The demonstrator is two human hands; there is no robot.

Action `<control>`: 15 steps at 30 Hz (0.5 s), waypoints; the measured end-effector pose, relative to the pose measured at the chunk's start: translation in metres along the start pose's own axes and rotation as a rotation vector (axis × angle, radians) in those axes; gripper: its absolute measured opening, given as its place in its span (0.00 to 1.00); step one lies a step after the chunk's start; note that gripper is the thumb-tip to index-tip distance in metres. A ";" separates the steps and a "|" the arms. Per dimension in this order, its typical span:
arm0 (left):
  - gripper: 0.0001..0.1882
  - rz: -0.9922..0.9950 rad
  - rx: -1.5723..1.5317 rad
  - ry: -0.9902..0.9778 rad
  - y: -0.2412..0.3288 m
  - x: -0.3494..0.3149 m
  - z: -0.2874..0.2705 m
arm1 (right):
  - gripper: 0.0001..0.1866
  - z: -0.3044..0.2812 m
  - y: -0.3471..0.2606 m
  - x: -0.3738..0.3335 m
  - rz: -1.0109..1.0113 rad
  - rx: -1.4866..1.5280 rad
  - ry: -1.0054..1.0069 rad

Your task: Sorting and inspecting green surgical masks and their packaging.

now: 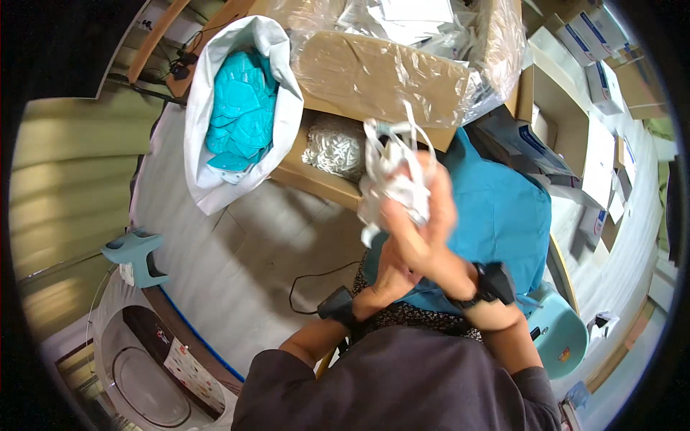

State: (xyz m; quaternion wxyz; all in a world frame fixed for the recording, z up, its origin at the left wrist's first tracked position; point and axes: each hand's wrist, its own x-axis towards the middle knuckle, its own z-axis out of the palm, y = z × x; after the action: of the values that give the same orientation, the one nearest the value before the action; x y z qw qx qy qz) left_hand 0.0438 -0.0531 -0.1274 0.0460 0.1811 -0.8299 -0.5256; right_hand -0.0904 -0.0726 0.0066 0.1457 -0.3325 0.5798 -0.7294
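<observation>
In front of me my right hand [428, 224] is raised, its fingers closed around a bundle of white straps or loops [388, 183]. Motion blurs the bundle, and its exact kind does not show. My left hand [394, 276] is just below, beside my right wrist, its fingers mostly hidden behind the right hand. Past the bundle, an open cardboard box [316, 179] contains a clear plastic bag of shiny whitish pieces [334, 147]. Teal cloth [496, 208] spreads over my lap and to the right.
A white sack [200, 154] of flat turquoise pieces [244, 108] stands at far left. Plastic-wrapped cardboard [381, 75] rises ahead. Boxes [557, 122] crowd the right, above a light-blue stool [560, 337]. A cable [291, 294] lies on the floor; a washing tub [147, 381] is lower left.
</observation>
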 end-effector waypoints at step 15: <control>0.23 0.103 0.261 0.118 0.037 0.027 -0.018 | 0.09 -0.204 0.039 -0.046 0.570 -0.378 0.048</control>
State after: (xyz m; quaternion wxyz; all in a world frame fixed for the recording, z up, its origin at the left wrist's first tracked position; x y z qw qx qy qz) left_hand 0.0141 -0.0637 -0.0894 0.0975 0.1735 -0.8952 -0.3987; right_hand -0.1963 0.0968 -0.0663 0.2659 -0.1608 0.7775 -0.5467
